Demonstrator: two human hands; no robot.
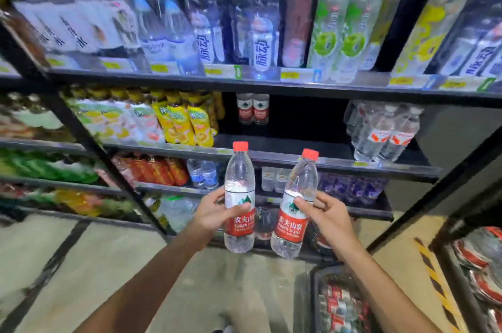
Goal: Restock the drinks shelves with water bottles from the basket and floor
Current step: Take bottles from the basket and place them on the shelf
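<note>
My left hand [210,214] grips an upright water bottle [239,169] with a red cap and red label around its middle. My right hand [327,217] grips a second bottle of the same kind [294,226], tilted slightly to the right. Both are held in front of the drinks shelves. On the second shelf [298,161] two matching red-label bottles [253,109] stand far back in a dark gap. A basket [315,294] with more red-label bottles sits on the floor at the lower right.
Clear bottles with red-and-white labels [385,137] stand right of the gap; yellow juice bottles [187,120] stand left of it. The top shelf [244,80] is packed with tall bottles. Another rack of bottles [480,259] is at far right. Yellow-black tape [434,275] marks the floor.
</note>
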